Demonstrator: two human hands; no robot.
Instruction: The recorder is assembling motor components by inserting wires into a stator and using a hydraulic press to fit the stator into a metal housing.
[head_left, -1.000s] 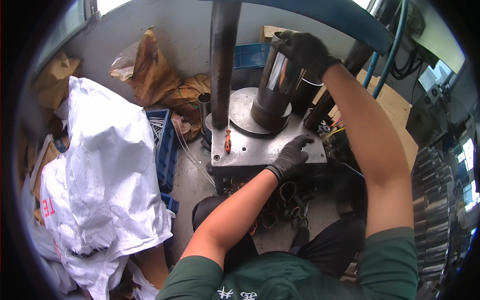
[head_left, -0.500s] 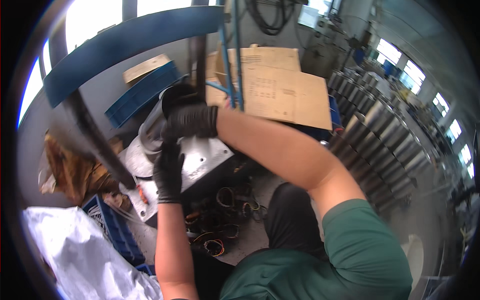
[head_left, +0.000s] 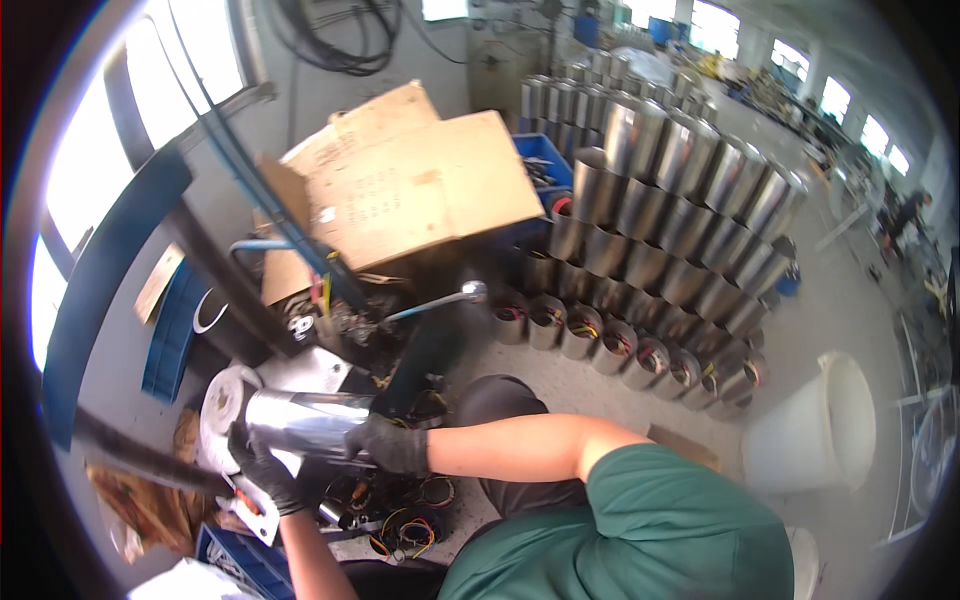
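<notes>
A shiny metal cylinder (head_left: 312,416) lies sideways between my two black-gloved hands, over the metal plate of the workstation. My right hand (head_left: 388,444) is closed around its right end. My left hand (head_left: 266,472) grips the near side of its left end, the thumb and fingertips partly hidden. Just beyond that end sits a pale round disc (head_left: 222,412). The bare metal plate (head_left: 318,372) shows behind the cylinder. An orange-handled tool (head_left: 247,498) rests on the plate's near corner, beside my left hand.
Stacked metal cylinders (head_left: 680,225) stand at the right, with wired ones (head_left: 615,345) along the floor. A white bucket (head_left: 800,430) is farther right. Flattened cardboard (head_left: 420,190) lies behind. Blue uprights (head_left: 250,170) and a curved blue bar (head_left: 95,290) frame the station. Coiled wires (head_left: 412,530) lie below.
My view has turned to the right. My hands were together at a round part over the plate; now they are apart, holding the shiny cylinder sideways nearer to me.
</notes>
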